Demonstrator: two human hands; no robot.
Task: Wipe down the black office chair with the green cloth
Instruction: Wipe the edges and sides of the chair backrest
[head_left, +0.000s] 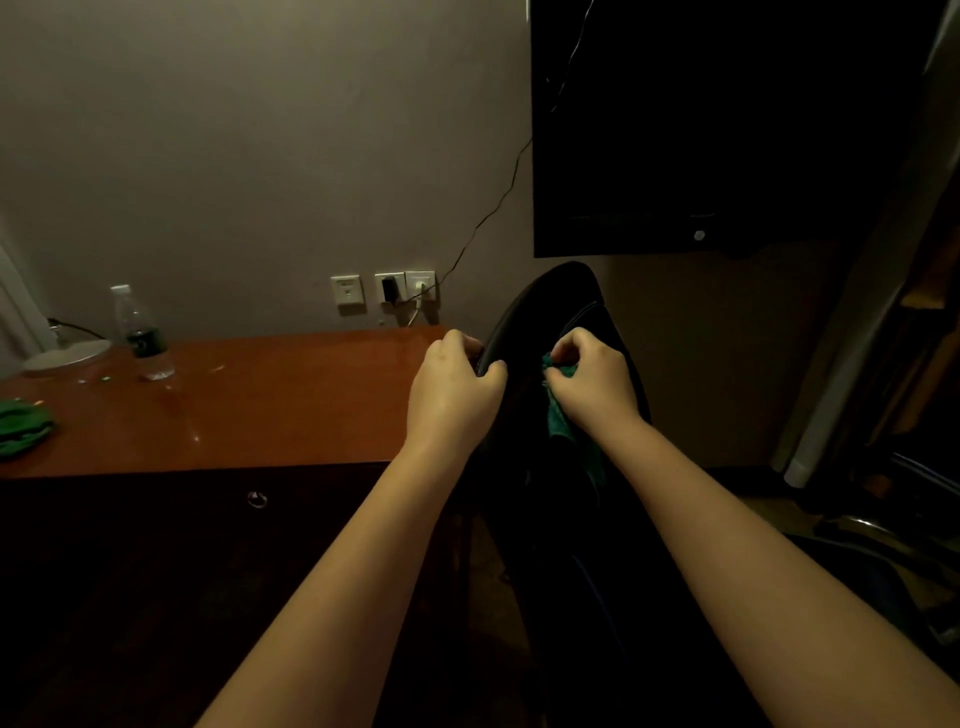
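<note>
Black chair murky; right hand half-hides cloth.

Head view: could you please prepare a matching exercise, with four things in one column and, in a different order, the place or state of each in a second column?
Things:
1. left hand
2. right hand
3. water bottle
4. wall sockets

Place or state:
A. stands upright on the desk
B. fixed just above the desk's far edge
C. grips the edge of the black office chair
D. holds the green cloth against the chair

Pairs: 1-C, 2-D, 3-A, 4-B
</note>
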